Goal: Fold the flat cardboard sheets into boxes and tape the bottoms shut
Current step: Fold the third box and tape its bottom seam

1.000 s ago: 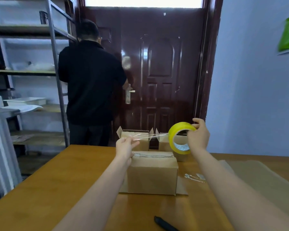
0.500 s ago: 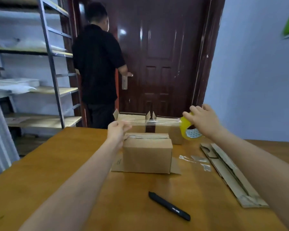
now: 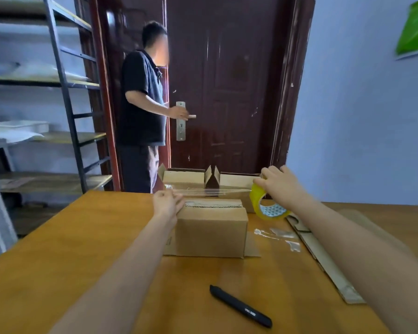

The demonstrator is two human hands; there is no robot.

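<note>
Table (image 3: 65, 249) w/ box (image 3: 211, 230) at centre, seam up. Both arms stretched fwd over it. Right hand (image 3: 279, 186) curled round tape roll (image 3: 266, 206), just right of box. Left hand (image 3: 165, 203) at box's left top edge, pinching clear tape strip (image 3: 210, 192) pulled taut above box.

The box (image 3: 211, 227) is matt brown cardboard, its top seam showing rough corrugated edges. Clear glossy tape (image 3: 203, 192) stretches from the yellow roll (image 3: 263, 203). The counter (image 3: 82, 237) is smooth orange wood; the pen (image 3: 240, 306) is matt black plastic.
</note>
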